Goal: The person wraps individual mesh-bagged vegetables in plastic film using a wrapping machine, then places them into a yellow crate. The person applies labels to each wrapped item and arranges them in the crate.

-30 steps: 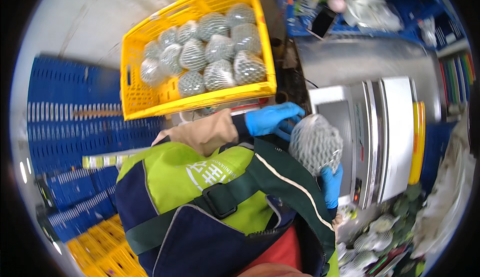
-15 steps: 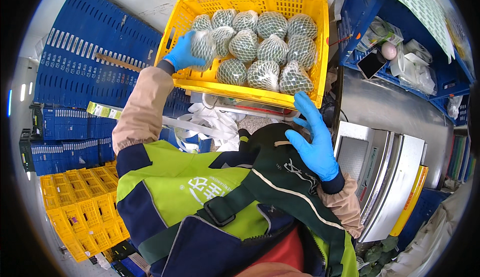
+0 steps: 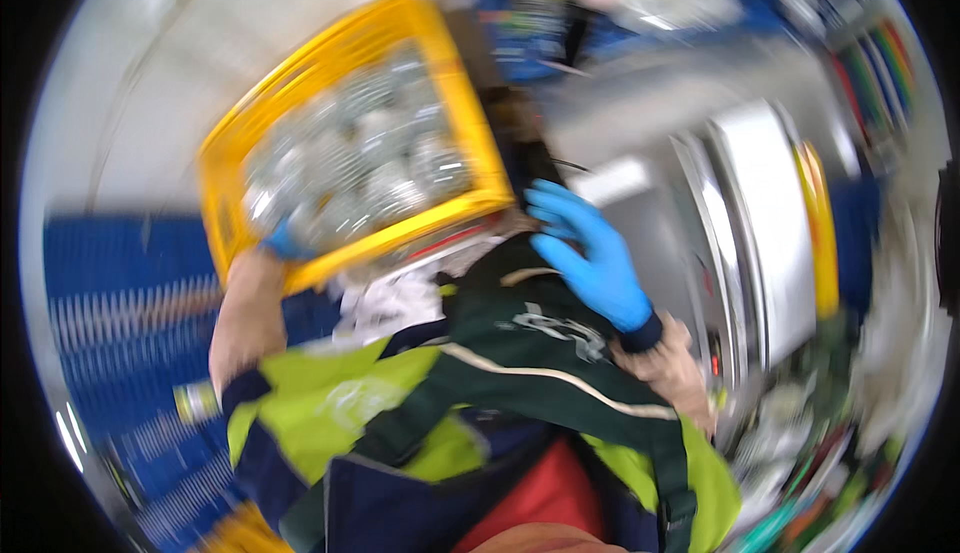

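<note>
In the head view, a yellow crate (image 3: 462, 103) holds several round, netted, pale green items (image 3: 385, 148) packed together, blurred by motion. My left hand (image 3: 283, 237), in a blue glove, reaches into its lower left part; the fingers are hidden and smeared among the items. My right hand (image 3: 588, 258), also gloved in blue, hangs in the air right of the crate with fingers spread and empty, near a silver scale or machine (image 3: 650, 228) with a white panel (image 3: 762, 233).
Blue stacked crates (image 3: 120, 323) fill the left side, yellow crates (image 3: 235, 528) the bottom left. A blue bin (image 3: 500, 43) with bags and small items is at top right above a steel surface (image 3: 660, 103). Loose netted items and clutter (image 3: 775, 438) lie at lower right.
A netted item held between my hands by the scale moved to the crate in my left hand. That hand is now deeper among the items. The camera has swung since half a second ago.
</note>
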`<state>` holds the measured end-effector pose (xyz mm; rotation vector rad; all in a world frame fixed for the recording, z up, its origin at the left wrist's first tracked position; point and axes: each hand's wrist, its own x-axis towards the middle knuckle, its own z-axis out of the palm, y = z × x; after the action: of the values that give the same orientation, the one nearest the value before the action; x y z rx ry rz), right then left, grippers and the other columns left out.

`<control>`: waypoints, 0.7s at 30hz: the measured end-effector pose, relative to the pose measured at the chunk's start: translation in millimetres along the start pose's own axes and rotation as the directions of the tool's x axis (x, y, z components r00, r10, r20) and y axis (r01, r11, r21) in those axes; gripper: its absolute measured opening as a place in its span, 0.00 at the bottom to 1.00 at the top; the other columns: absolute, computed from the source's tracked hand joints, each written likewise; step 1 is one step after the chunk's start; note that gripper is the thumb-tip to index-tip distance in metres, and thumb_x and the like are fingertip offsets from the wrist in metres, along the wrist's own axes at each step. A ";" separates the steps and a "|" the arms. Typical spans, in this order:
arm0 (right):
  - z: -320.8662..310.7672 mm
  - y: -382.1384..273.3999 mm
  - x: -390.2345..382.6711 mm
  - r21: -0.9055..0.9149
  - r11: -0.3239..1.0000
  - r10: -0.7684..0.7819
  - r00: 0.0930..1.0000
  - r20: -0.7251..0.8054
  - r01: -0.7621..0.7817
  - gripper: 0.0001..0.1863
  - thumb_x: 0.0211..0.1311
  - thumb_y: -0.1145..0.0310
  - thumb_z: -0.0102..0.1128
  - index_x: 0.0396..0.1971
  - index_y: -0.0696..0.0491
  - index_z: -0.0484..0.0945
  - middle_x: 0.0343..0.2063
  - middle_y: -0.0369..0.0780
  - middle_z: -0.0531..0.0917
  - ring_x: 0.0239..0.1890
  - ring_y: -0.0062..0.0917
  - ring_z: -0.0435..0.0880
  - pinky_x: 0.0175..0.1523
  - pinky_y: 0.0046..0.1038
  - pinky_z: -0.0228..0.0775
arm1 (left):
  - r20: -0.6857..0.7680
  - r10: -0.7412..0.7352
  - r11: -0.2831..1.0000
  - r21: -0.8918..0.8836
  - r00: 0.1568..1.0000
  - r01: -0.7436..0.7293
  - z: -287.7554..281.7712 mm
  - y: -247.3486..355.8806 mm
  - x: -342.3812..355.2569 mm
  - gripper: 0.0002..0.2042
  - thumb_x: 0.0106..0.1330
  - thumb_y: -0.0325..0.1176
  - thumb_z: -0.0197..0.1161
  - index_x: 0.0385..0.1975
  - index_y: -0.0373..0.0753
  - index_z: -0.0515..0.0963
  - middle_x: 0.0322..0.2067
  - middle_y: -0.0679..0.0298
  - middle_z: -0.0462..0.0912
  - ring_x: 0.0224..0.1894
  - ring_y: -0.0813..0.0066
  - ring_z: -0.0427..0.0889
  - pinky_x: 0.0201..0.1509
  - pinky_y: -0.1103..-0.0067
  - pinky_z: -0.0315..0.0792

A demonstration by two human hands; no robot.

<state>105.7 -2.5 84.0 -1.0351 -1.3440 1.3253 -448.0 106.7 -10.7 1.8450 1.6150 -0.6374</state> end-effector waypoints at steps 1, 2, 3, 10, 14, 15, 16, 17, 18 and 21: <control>-7.8 3.2 -4.1 -0.003 1.000 -0.013 0.998 -0.068 0.013 0.23 0.57 0.72 0.60 0.54 0.54 0.70 0.56 0.45 0.69 0.51 0.28 0.75 0.53 0.26 0.70 | -0.113 0.006 1.000 -0.013 0.994 -0.007 -38.5 51.1 -16.5 0.37 0.52 0.49 0.66 0.60 0.40 0.61 0.57 0.52 0.66 0.58 0.58 0.65 0.63 0.68 0.58; -13.5 6.8 -7.7 0.058 0.995 -0.070 0.982 -0.176 0.082 0.24 0.58 0.68 0.61 0.55 0.54 0.69 0.55 0.46 0.70 0.50 0.27 0.75 0.52 0.27 0.70 | -0.279 0.084 0.993 -0.057 0.957 -0.104 -65.2 105.5 -27.0 0.36 0.53 0.49 0.65 0.60 0.40 0.61 0.57 0.52 0.66 0.58 0.59 0.66 0.63 0.69 0.58; -27.9 5.3 -15.4 0.018 0.999 -0.041 0.973 -0.228 0.046 0.27 0.59 0.71 0.59 0.58 0.54 0.65 0.57 0.41 0.69 0.54 0.26 0.73 0.56 0.28 0.67 | -0.417 0.199 0.963 -0.084 0.887 -0.256 -83.5 157.0 -36.1 0.34 0.55 0.48 0.64 0.60 0.39 0.62 0.56 0.52 0.67 0.58 0.61 0.66 0.63 0.70 0.59; -177.4 51.5 -197.9 -0.510 0.752 -0.486 0.172 -0.857 -0.418 0.32 0.56 0.65 0.61 0.60 0.59 0.60 0.59 0.48 0.64 0.62 0.36 0.62 0.63 0.35 0.54 | -0.831 0.328 0.750 -0.060 0.450 -0.659 -65.4 352.0 -51.4 0.23 0.68 0.36 0.51 0.62 0.42 0.61 0.61 0.57 0.64 0.62 0.62 0.64 0.66 0.72 0.57; -201.7 65.2 -423.6 0.133 0.386 -0.694 -0.383 -0.610 -0.913 0.49 0.46 0.47 0.66 0.63 0.59 0.55 0.63 0.60 0.51 0.67 0.51 0.47 0.68 0.44 0.38 | -0.781 0.538 0.620 0.111 0.318 -0.777 -89.1 393.3 13.7 0.23 0.68 0.34 0.51 0.62 0.39 0.60 0.63 0.57 0.62 0.63 0.62 0.63 0.66 0.74 0.55; -184.8 51.9 -455.3 0.374 0.384 -0.612 -0.536 -0.581 -0.844 0.58 0.38 0.39 0.68 0.65 0.56 0.51 0.63 0.63 0.45 0.67 0.56 0.42 0.67 0.50 0.34 | -0.758 0.581 0.606 0.159 0.297 -0.779 -81.9 410.0 14.6 0.22 0.68 0.32 0.50 0.62 0.38 0.60 0.62 0.57 0.63 0.62 0.63 0.63 0.66 0.74 0.55; -169.1 57.7 -490.8 0.523 0.358 -0.573 -0.624 -0.532 -0.774 0.63 0.32 0.35 0.69 0.66 0.51 0.48 0.64 0.63 0.41 0.67 0.59 0.37 0.66 0.54 0.36 | -0.739 0.595 0.526 0.061 0.316 -0.848 -75.9 428.0 18.5 0.22 0.68 0.30 0.50 0.62 0.37 0.60 0.61 0.57 0.63 0.62 0.64 0.64 0.65 0.74 0.56; -152.3 39.9 -493.8 0.690 0.292 -0.411 -0.738 -0.535 -0.663 0.65 0.28 0.34 0.70 0.67 0.47 0.46 0.64 0.64 0.37 0.66 0.61 0.33 0.66 0.55 0.35 | -0.728 0.598 0.447 -0.043 0.335 -0.893 -65.6 442.4 23.9 0.22 0.68 0.28 0.50 0.62 0.37 0.61 0.61 0.57 0.64 0.61 0.66 0.64 0.65 0.73 0.57; -139.3 48.5 -510.2 0.752 0.327 -0.279 -0.819 -0.502 -0.572 0.67 0.25 0.35 0.72 0.68 0.44 0.45 0.64 0.64 0.36 0.65 0.63 0.33 0.66 0.56 0.37 | -0.700 0.619 0.347 -0.163 0.356 -0.924 -56.9 456.8 35.3 0.21 0.67 0.25 0.51 0.61 0.36 0.61 0.60 0.59 0.65 0.60 0.68 0.65 0.64 0.73 0.59; -110.1 118.0 -555.7 0.486 0.644 -0.273 -0.770 -0.576 -0.591 0.61 0.27 0.53 0.77 0.66 0.48 0.49 0.60 0.55 0.58 0.62 0.47 0.58 0.64 0.40 0.55 | -0.578 0.748 0.270 -0.183 0.325 -0.945 -36.9 520.8 26.8 0.21 0.65 0.22 0.50 0.60 0.36 0.63 0.59 0.61 0.66 0.59 0.69 0.67 0.63 0.74 0.59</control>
<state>314.2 -519.0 -72.8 -2.3298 0.7944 -0.5785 69.8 109.5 61.3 2.1036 0.5221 0.6706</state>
